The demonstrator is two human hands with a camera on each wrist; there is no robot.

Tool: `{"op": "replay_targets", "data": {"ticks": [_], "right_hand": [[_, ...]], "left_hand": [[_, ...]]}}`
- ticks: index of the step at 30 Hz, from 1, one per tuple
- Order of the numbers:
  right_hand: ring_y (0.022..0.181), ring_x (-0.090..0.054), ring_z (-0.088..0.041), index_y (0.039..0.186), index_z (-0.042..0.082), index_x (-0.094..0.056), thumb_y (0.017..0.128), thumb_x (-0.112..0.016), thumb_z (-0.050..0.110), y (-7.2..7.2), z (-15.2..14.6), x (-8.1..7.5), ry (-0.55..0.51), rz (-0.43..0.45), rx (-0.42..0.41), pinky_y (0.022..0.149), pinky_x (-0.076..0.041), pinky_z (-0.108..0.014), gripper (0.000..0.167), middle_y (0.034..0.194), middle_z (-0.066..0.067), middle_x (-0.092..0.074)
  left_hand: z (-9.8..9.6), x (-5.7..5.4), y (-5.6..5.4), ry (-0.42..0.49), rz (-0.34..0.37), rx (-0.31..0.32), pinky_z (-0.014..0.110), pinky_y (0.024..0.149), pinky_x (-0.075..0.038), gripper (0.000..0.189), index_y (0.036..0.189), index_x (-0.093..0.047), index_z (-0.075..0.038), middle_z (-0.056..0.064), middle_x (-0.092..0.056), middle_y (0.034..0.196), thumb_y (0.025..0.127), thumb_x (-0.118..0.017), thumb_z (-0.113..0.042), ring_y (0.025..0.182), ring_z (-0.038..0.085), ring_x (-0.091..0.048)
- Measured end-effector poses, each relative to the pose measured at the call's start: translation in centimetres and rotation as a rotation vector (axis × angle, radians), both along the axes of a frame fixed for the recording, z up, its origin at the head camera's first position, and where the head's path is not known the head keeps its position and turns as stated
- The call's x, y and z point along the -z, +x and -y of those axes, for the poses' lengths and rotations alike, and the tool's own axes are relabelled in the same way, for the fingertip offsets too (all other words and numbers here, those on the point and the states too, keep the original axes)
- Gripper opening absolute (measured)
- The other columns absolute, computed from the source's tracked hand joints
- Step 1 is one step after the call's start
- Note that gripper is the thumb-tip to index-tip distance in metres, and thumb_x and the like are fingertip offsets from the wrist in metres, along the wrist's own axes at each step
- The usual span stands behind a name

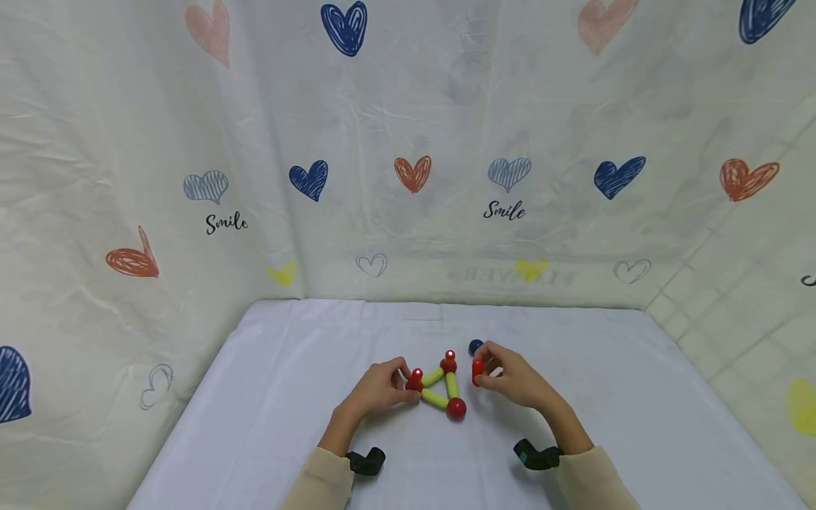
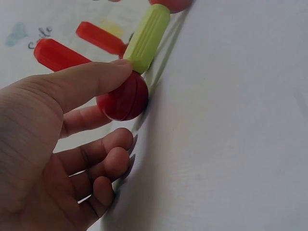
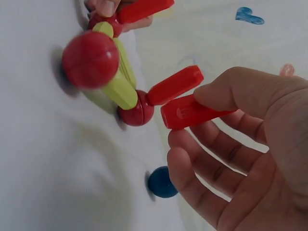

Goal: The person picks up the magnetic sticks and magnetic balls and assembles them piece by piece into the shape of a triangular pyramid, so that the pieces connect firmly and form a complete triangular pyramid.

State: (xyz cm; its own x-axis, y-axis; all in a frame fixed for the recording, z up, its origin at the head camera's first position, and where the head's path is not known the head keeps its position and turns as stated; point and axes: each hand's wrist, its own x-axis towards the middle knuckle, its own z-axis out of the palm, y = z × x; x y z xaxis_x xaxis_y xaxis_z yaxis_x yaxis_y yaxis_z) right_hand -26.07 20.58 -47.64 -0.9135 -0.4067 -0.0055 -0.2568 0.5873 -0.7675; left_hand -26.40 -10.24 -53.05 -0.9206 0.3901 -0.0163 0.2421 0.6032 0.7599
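On the white cloth lies a triangle of yellow-green rods [image 1: 451,384] joined by red balls at its corners. Red rods stand upright on the left corner ball [image 2: 126,98] and the far corner ball [image 3: 138,111]; the near ball [image 1: 456,408] carries none. My left hand [image 1: 382,386] pinches the left corner ball between thumb and finger. To the right of the triangle, my right hand [image 1: 510,375] holds a loose red rod [image 3: 192,111] between thumb and fingers, apart from the balls. A dark blue ball [image 1: 474,346] sits just beyond the right hand, partly hidden by it in the head view.
The white cloth [image 1: 287,397] covers the table, whose far edge meets a hanging sheet [image 1: 408,234] printed with hearts and words. A black wrist camera [image 1: 367,462] sits on the left wrist and another black camera [image 1: 535,455] on the right.
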Motion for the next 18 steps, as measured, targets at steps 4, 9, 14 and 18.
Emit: {"op": "replay_targets", "data": {"ticks": [4, 9, 14, 18], "right_hand": [[0.097, -0.061, -0.021, 0.110, 0.013, -0.058, 0.092, -0.075, 0.017, 0.2, 0.4, -0.2, -0.029, -0.018, -0.029, 0.080, -0.054, -0.029, 0.026, 0.099, -0.003, -0.064], [0.097, -0.061, -0.021, 0.109, 0.016, -0.058, 0.091, -0.077, 0.018, 0.5, 1.0, -0.4, -0.038, -0.014, -0.028, 0.080, -0.053, -0.030, 0.026, 0.098, -0.001, -0.065], [0.097, -0.060, -0.021, 0.109, 0.016, -0.059, 0.090, -0.078, 0.019, 0.6, 1.5, -0.3, -0.041, -0.008, -0.027, 0.080, -0.053, -0.030, 0.027, 0.098, -0.001, -0.065], [0.097, -0.060, -0.020, 0.109, 0.016, -0.059, 0.091, -0.077, 0.018, 0.7, 1.9, -0.1, -0.040, -0.020, -0.028, 0.079, -0.053, -0.028, 0.026, 0.098, -0.001, -0.065]], "left_hand": [[-0.1, 0.0, 0.0, -0.015, -0.023, -0.009, 0.024, 0.059, -0.041, 0.031, 0.096, -0.060, -0.024, -0.006, -0.059, 0.070, 0.083, -0.084, -0.038, 0.064, 0.009, -0.051], [-0.2, 0.0, 0.1, -0.029, -0.036, -0.019, 0.024, 0.058, -0.040, 0.032, 0.094, -0.058, -0.024, -0.006, -0.057, 0.069, 0.083, -0.084, -0.039, 0.063, 0.009, -0.050], [-0.3, -0.1, 0.1, -0.034, -0.033, -0.025, 0.023, 0.057, -0.039, 0.033, 0.094, -0.057, -0.023, -0.006, -0.055, 0.069, 0.084, -0.083, -0.041, 0.063, 0.008, -0.048], [-0.4, -0.2, 0.2, -0.040, -0.030, -0.025, 0.024, 0.057, -0.039, 0.034, 0.093, -0.057, -0.023, -0.006, -0.055, 0.070, 0.083, -0.083, -0.042, 0.064, 0.009, -0.048]]}}
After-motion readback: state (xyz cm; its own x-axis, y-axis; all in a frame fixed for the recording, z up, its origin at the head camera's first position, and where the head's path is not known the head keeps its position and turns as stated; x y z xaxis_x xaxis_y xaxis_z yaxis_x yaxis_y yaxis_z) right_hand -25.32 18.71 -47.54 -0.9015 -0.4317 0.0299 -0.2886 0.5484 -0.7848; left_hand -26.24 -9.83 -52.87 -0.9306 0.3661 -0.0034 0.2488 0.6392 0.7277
